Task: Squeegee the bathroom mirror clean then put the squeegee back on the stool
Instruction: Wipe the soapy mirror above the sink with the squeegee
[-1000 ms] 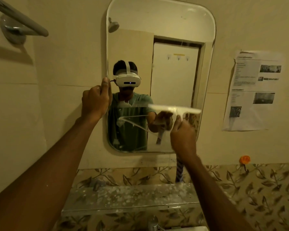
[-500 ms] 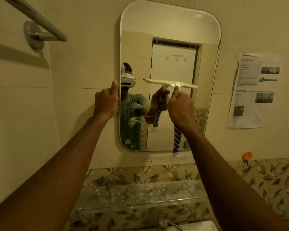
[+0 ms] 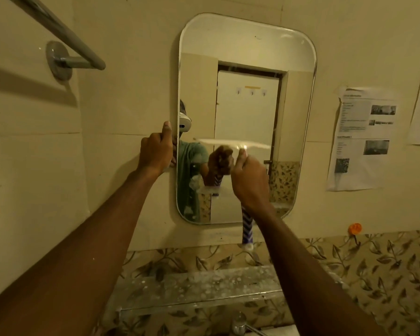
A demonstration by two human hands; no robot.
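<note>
Right hand (image 3: 250, 183) clamped on the squeegee (image 3: 235, 144), blade flat mid-mirror (image 3: 247, 57), clear glass above, left hand (image 3: 155, 154) gripping the mirror's left edge, shelf (image 3: 192, 292) below, rail (image 3: 58, 32) far left

The mirror (image 3: 246, 69) hangs on the wall above a shelf (image 3: 192, 291). A rail (image 3: 56, 30) is mounted to its upper left, papers (image 3: 364, 139) to its right. A tap (image 3: 239, 323) sits below the shelf.
</note>
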